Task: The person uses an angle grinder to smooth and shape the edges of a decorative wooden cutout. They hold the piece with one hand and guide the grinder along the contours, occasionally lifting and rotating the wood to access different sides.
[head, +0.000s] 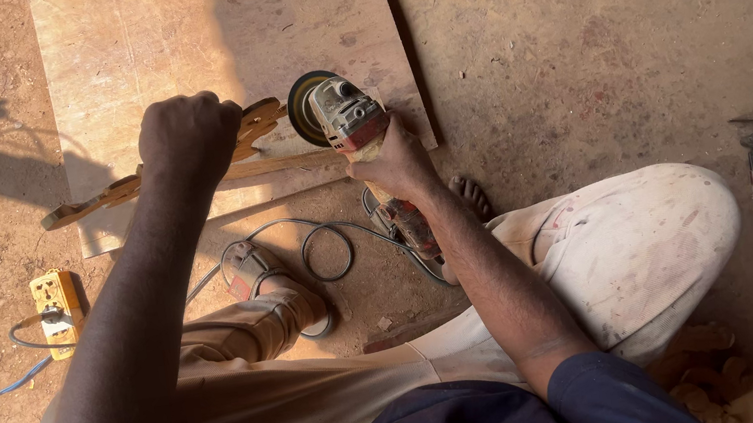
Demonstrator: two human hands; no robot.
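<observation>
Left hand (188, 139) clenched around carved wooden piece (117, 189), pinning it on plywood sheet (142, 48). Right hand (397, 162) wrapped around angle grinder (347, 116), disc at the piece's edge. Sanding underway; how much remained, unclear.

My left hand (188, 135) is closed in a fist, knuckles up, its arm stretched straight out on the left. My right hand (399, 158) is curled tight, thumb side left, forearm angling back toward my bent right knee.
</observation>
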